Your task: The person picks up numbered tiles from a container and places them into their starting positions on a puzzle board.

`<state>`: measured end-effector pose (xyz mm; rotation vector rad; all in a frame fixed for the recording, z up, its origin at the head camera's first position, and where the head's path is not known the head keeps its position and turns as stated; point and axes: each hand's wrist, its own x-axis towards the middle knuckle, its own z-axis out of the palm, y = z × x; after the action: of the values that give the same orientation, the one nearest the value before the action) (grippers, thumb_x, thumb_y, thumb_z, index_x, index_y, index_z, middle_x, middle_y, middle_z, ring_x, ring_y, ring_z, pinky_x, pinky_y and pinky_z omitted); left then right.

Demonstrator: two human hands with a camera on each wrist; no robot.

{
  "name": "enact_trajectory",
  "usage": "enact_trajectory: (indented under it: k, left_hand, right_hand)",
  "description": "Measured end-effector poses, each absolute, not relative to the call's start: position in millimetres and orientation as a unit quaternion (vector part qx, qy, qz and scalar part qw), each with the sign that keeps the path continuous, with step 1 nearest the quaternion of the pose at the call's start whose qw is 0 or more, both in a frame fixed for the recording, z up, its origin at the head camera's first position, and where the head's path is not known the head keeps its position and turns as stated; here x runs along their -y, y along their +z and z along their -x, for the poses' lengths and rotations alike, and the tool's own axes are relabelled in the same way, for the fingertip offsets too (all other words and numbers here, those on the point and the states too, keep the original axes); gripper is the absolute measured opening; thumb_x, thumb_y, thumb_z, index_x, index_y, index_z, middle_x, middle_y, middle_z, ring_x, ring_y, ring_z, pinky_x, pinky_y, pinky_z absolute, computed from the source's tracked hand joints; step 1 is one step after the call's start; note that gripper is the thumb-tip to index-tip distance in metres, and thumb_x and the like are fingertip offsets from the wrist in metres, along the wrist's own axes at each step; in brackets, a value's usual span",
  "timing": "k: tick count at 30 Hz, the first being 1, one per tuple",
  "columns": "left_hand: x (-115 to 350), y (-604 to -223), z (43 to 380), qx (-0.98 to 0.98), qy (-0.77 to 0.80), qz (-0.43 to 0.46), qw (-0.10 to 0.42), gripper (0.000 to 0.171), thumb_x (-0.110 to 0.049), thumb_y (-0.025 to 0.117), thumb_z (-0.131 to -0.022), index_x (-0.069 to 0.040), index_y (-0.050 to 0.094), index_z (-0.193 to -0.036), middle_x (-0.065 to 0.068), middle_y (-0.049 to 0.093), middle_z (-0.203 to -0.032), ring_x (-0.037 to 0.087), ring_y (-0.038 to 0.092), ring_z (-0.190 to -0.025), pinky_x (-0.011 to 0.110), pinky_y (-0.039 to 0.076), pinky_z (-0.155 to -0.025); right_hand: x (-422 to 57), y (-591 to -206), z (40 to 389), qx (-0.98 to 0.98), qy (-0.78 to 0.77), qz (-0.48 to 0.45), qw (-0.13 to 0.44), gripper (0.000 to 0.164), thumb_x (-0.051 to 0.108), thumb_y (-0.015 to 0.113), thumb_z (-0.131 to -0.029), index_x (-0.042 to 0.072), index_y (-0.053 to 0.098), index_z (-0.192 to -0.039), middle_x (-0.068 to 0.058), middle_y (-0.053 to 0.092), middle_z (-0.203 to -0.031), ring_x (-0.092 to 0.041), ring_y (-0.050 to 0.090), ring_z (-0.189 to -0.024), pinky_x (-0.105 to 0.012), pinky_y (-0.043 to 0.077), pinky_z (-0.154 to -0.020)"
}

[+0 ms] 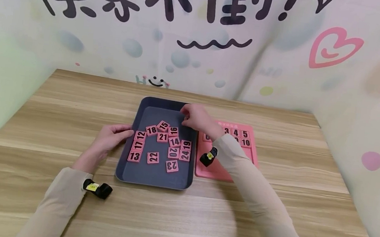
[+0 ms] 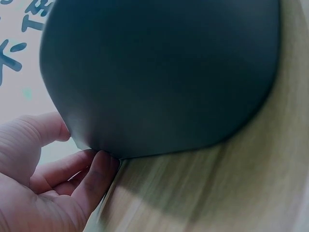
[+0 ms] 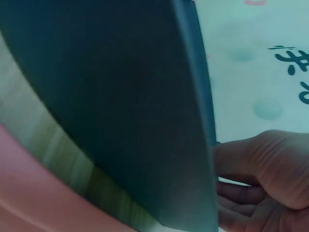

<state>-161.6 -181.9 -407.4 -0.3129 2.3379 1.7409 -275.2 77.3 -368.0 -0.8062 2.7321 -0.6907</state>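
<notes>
A dark grey tray [image 1: 150,177] lies on the table, with several pink number tiles [image 1: 153,157] scattered inside. My left hand [image 1: 111,135] holds the tray's left rim; the left wrist view shows its thumb and fingers pinching the tray wall [image 2: 159,82]. Over the tray's far right corner, my right hand [image 1: 199,117] pinches a small tile [image 1: 186,118], mostly hidden by the fingers. The tray's outer side [image 3: 120,96] blocks that tile in the right wrist view. Right of the tray lies a pink board [image 1: 206,167] with tiles in its upper two rows, partly covered by my right wrist.
The wooden table [image 1: 132,216] reaches back to a printed wall cloth [image 1: 114,50]. The tray and board lie side by side, almost touching. Each wrist carries a small black camera [image 1: 101,190].
</notes>
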Motion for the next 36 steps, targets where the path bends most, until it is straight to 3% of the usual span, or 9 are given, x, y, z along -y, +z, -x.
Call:
enact_trajectory:
  k: [13,20,30,36]
  left_hand:
    - [181,-407,161,-0.792,0.593,0.104,0.102,0.046,-0.021,0.057,-0.094,0.003,0.051,-0.132,0.021,0.051,-0.133,0.024,0.048,-0.119,0.014,0.046,-0.081]
    - [181,-407,161,-0.794,0.59,0.106,0.103,0.046,-0.022,0.057,-0.094,0.002,0.05,-0.132,0.021,0.05,-0.133,0.024,0.047,-0.12,0.014,0.045,-0.081]
    - [181,-407,160,-0.792,0.592,0.109,0.107,0.046,-0.022,0.057,-0.094,0.001,0.05,-0.133,0.02,0.049,-0.134,0.025,0.046,-0.121,0.015,0.045,-0.083]
    - [181,-406,160,-0.791,0.592,0.108,0.107,0.046,-0.022,0.057,-0.094,0.001,0.05,-0.133,0.02,0.049,-0.135,0.026,0.045,-0.122,0.016,0.045,-0.085]
  right_hand:
    - [-67,-372,276,-0.942,-0.149,0.283,0.102,0.027,-0.001,0.06,-0.084,-0.001,0.064,-0.11,-0.014,0.064,-0.104,-0.024,0.057,-0.088,-0.031,0.051,-0.079]
    - [-64,-377,275,-0.931,-0.179,0.299,0.107,0.023,0.006,0.067,-0.083,0.001,0.064,-0.105,-0.011,0.062,-0.092,-0.021,0.055,-0.078,-0.03,0.049,-0.072]
    - [-66,-376,272,-0.93,-0.187,0.295,0.117,0.031,0.011,0.071,-0.082,0.0,0.064,-0.11,-0.014,0.062,-0.104,-0.022,0.056,-0.089,-0.032,0.051,-0.08]
    - [-66,-372,270,-0.932,-0.154,0.296,0.14,0.033,0.01,0.072,-0.082,-0.001,0.062,-0.111,-0.014,0.062,-0.105,-0.022,0.056,-0.087,-0.033,0.051,-0.079]
